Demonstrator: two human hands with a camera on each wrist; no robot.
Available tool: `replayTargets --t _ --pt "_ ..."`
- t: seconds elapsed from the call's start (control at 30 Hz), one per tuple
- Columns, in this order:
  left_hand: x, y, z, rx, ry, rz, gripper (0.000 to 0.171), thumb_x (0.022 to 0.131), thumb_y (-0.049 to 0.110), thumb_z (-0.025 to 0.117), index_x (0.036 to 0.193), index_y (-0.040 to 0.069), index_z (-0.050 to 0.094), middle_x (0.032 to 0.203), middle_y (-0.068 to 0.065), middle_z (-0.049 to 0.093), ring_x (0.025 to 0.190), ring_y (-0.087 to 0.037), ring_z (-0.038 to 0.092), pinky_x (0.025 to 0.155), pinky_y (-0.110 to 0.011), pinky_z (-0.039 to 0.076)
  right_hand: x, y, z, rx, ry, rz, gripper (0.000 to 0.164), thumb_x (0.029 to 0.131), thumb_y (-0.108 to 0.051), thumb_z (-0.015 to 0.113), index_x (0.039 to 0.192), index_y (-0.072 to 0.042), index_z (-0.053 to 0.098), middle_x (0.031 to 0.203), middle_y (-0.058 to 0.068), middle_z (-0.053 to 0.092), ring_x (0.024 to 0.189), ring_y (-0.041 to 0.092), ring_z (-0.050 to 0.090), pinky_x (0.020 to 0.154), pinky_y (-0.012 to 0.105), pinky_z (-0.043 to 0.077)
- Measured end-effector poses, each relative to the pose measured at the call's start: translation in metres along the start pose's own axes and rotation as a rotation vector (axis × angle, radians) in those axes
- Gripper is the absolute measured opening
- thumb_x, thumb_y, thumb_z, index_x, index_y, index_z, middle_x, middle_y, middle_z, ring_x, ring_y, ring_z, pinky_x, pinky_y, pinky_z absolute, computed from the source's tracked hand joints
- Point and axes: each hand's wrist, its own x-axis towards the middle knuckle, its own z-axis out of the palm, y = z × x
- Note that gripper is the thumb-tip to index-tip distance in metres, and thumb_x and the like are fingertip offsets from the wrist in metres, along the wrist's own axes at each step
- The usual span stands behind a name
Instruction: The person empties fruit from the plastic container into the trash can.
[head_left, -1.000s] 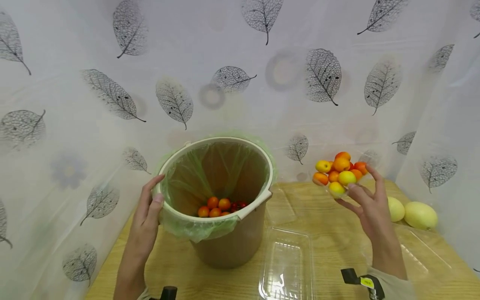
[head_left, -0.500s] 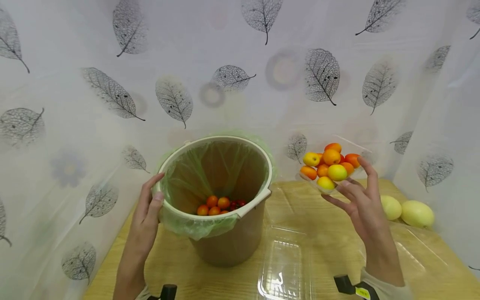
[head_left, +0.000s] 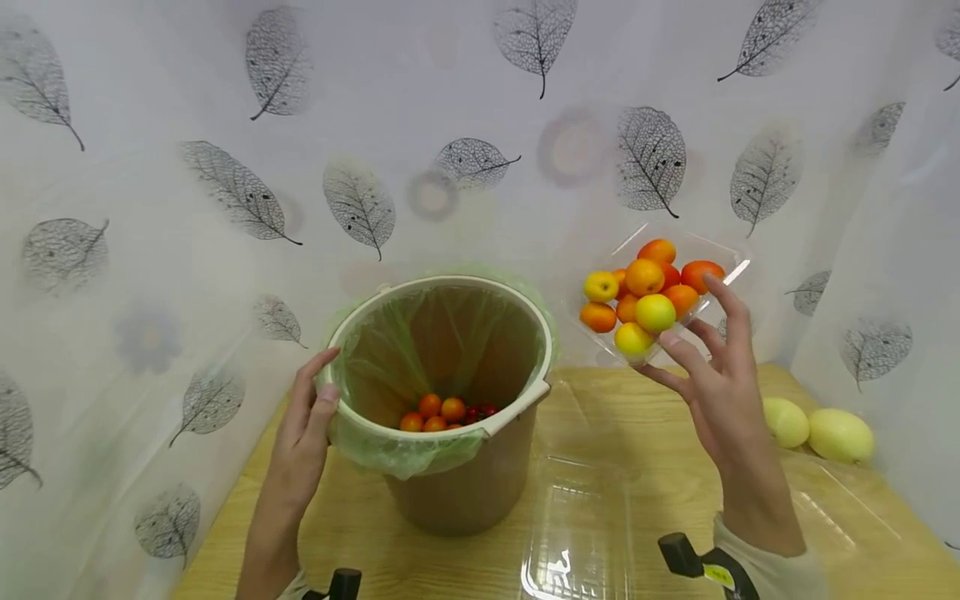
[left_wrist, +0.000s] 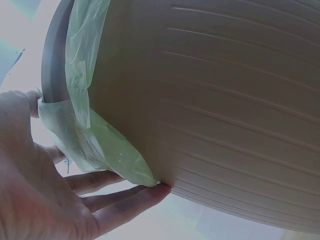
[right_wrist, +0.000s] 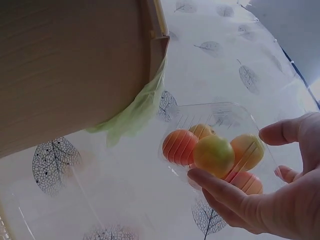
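Observation:
My left hand (head_left: 300,442) grips the rim of a brown bucket (head_left: 457,500) at its left side. A green plastic bag (head_left: 405,458) lines the bucket and folds over its pale rim. Inside lie several round orange fruits (head_left: 430,406) and smaller dark red ones (head_left: 480,412). To the right of the bucket, my right hand (head_left: 723,383) holds a clear plastic tray (head_left: 723,254) up off the table, tilted, with thumb and fingers on its walls. Several small orange, red and yellow fruits (head_left: 645,277) fill it. The right wrist view shows those fruits (right_wrist: 214,156) through the tray.
A clear plastic tray (head_left: 577,533) lies on the wooden table (head_left: 660,500) right of the bucket. Two pale yellow-green melons (head_left: 840,435) sit at the far right, with more clear plastic (head_left: 832,500) in front of them. A leaf-patterned sheet (head_left: 510,225) hangs behind.
My right hand has raised the tray of fruits and brought it leftward, closer to the bucket, and the tray now tips more towards the camera. My left hand keeps its place on the rim.

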Motion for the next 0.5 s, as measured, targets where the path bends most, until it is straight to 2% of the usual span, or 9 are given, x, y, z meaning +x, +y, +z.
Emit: replayTargets --t 0.07,0.23,0.3,0.5 --pt "0.001 -0.001 0.000 0.010 -0.005 -0.005 0.047 0.113 0.022 0.032 0.160 0.020 0.033 0.163 -0.009 0.027 0.134 -0.030 0.040 0.096 -0.020 0.040 0.005 -0.003 0.008 -0.014 -0.012 -0.021 0.068 0.102 0.002 0.056 0.159 -0.025 0.030 0.154 0.014 0.018 0.134 0.031 0.035 0.075 0.041 0.059" --pt "0.002 -0.001 -0.001 0.043 0.002 -0.004 0.047 0.113 0.023 0.033 0.160 0.022 0.034 0.165 -0.005 0.023 0.146 -0.027 0.028 0.104 -0.024 0.032 0.017 -0.005 0.026 -0.040 -0.041 -0.046 0.068 0.101 0.000 0.060 0.158 -0.026 0.034 0.147 0.018 0.029 0.114 0.031 0.057 0.078 0.041 0.058" --pt "0.002 -0.001 -0.001 0.050 0.004 -0.002 0.047 0.113 0.023 0.034 0.160 0.022 0.034 0.165 -0.005 0.024 0.146 -0.027 0.028 0.105 -0.024 0.031 0.020 -0.005 0.033 -0.055 -0.045 -0.045 0.068 0.100 0.000 0.061 0.157 -0.027 0.035 0.146 0.018 0.032 0.108 0.032 0.062 0.079 0.040 0.058" --pt "0.001 -0.002 0.000 0.029 0.003 0.007 0.047 0.113 0.022 0.033 0.160 0.019 0.034 0.164 -0.009 0.026 0.141 -0.029 0.033 0.101 -0.018 0.033 0.025 -0.003 0.050 -0.153 -0.085 -0.051 0.070 0.100 -0.002 0.062 0.158 -0.030 0.034 0.150 0.015 0.031 0.118 0.036 0.057 0.080 0.037 0.058"
